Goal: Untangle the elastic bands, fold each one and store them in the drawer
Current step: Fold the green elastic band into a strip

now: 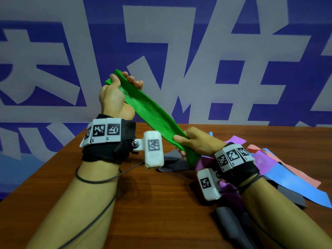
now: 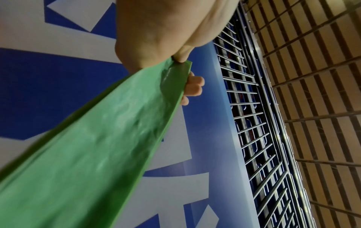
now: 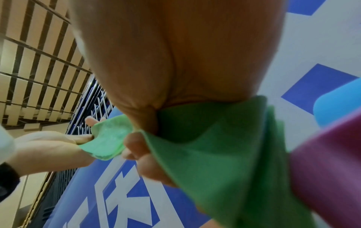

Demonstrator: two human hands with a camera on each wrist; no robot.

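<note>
Left hand (image 1: 115, 94) grips upper end of green band (image 1: 154, 114); right hand (image 1: 195, 141) grips lower end. Hands apart, band taut above table (image 1: 143, 194). Band pile (image 1: 280, 169) beside right wrist.

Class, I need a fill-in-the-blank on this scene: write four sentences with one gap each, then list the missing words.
1. Both hands hold the ____ band.
2. The left hand holds its end ____ than the right hand holds the other end.
3. The other bands lie on the ____ under the right arm.
4. The wall behind is white and ____.

Missing words: green; higher; table; blue
</note>
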